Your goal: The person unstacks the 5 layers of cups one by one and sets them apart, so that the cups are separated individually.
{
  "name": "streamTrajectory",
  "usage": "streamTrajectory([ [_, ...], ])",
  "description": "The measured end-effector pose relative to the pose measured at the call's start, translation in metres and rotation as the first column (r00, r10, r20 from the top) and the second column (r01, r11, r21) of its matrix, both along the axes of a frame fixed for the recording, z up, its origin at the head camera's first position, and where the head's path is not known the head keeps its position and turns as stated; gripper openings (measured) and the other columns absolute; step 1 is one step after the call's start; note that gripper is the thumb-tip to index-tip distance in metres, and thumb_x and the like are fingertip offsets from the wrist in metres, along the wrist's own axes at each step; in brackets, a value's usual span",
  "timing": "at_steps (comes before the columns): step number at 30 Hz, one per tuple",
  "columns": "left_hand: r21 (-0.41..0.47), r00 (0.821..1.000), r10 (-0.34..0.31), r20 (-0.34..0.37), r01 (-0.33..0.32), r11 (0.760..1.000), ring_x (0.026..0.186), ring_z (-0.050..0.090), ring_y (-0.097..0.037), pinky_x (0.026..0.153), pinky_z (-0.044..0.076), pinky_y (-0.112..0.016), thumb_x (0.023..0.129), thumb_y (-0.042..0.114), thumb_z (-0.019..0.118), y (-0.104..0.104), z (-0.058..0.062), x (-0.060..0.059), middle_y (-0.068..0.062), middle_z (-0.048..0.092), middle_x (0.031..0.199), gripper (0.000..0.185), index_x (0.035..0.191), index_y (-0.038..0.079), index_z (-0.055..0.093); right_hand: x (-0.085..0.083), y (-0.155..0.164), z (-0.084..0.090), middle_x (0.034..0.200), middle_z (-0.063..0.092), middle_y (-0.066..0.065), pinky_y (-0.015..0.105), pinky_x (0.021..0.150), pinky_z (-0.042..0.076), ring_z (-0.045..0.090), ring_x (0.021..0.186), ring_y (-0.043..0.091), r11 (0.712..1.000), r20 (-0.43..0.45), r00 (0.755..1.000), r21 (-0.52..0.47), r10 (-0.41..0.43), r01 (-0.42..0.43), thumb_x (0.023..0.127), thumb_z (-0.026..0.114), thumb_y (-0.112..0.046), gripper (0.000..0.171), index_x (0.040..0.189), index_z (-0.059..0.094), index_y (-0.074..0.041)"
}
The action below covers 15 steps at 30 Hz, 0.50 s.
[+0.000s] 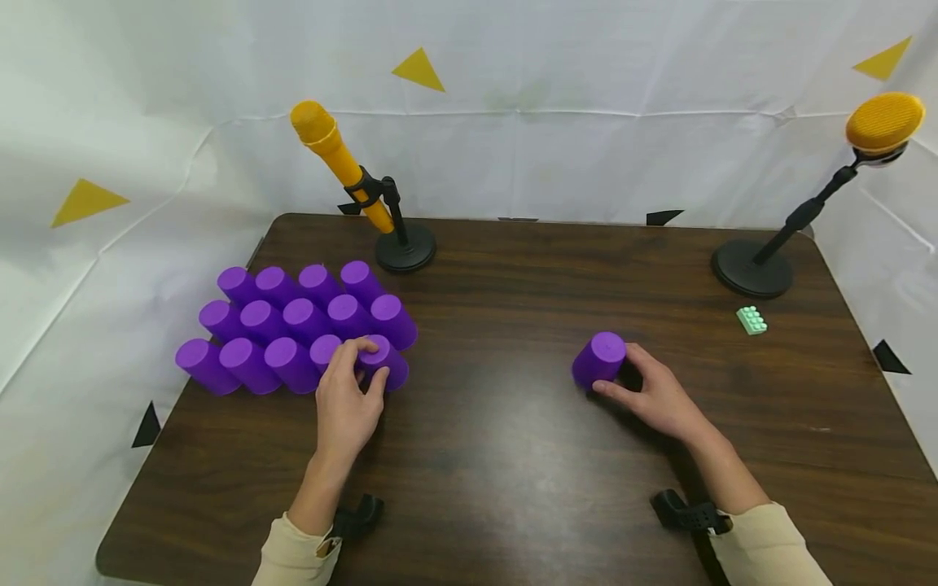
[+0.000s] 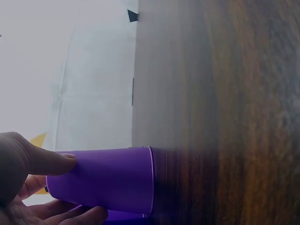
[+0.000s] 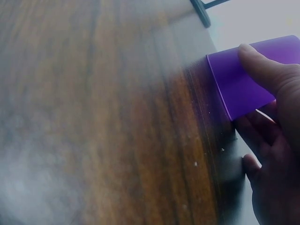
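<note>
Several purple cups (image 1: 291,362) stand upside down in three close rows at the table's left side. At the right end of the front row, my left hand (image 1: 348,403) holds one purple cup (image 1: 390,366) between thumb and fingers. Its wide rim (image 2: 151,180) is down at the table in the left wrist view. Apart from the group, right of the table's middle, stands a single upside-down purple cup (image 1: 601,364). My right hand (image 1: 659,399) grips it from the right side, thumb (image 3: 258,65) along its near wall and fingers partly hidden behind.
A yellow microphone (image 1: 340,159) on a black stand is behind the cup group. Another yellow microphone (image 1: 884,122) on a round black base (image 1: 751,268) stands at the back right. A mint-green toy brick (image 1: 751,320) lies before it. White sheeting (image 1: 550,163) borders the brown table (image 1: 498,488).
</note>
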<state>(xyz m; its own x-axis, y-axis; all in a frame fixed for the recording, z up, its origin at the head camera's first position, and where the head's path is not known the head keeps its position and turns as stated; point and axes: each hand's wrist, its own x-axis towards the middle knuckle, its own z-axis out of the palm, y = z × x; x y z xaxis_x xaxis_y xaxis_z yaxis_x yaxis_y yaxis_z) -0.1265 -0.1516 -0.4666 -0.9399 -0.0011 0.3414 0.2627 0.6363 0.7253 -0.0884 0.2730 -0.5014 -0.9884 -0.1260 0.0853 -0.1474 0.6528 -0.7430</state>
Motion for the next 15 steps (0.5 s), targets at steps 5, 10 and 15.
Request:
streamTrajectory([
  [5,-0.002,1.000,0.005,-0.022,-0.005,1.000,0.104,0.061,-0.023,0.083,0.055,-0.042,0.081,-0.001,0.077,0.0002,0.0005,-0.0006,-0.007,0.063,0.118,0.031,0.107,0.010,0.063,-0.0008,-0.0002,0.0018,0.122,0.059,0.015,0.059,0.101,0.037,0.053,0.119,0.034,1.000,0.011,1.000,-0.002,0.002,-0.002,0.086,0.078,-0.028,0.056,0.131,0.053,-0.005],
  [10,-0.005,0.999,0.012,-0.039,-0.013,1.000,0.105,0.062,-0.024,0.083,0.055,-0.041,0.079,-0.002,0.078,0.0006,0.0005,-0.0009,-0.007,0.063,0.120,0.031,0.105,0.008,0.065,-0.0011,-0.0009,0.0034,0.124,0.059,0.015,0.059,0.102,0.037,0.052,0.120,0.035,1.000,0.016,1.000,-0.002,0.003,-0.003,0.086,0.077,-0.029,0.057,0.132,0.053,-0.005],
  [15,-0.008,0.999,0.015,-0.043,-0.016,1.000,0.104,0.062,-0.023,0.082,0.055,-0.041,0.079,-0.001,0.079,0.0004,0.0003,-0.0010,-0.008,0.063,0.118,0.030,0.105,0.008,0.066,-0.0012,-0.0024,0.0038,0.120,0.061,0.014,0.058,0.100,0.039,0.054,0.117,0.034,1.000,-0.011,1.000,0.011,0.008,-0.007,0.085,0.078,-0.028,0.054,0.129,0.055,-0.004],
])
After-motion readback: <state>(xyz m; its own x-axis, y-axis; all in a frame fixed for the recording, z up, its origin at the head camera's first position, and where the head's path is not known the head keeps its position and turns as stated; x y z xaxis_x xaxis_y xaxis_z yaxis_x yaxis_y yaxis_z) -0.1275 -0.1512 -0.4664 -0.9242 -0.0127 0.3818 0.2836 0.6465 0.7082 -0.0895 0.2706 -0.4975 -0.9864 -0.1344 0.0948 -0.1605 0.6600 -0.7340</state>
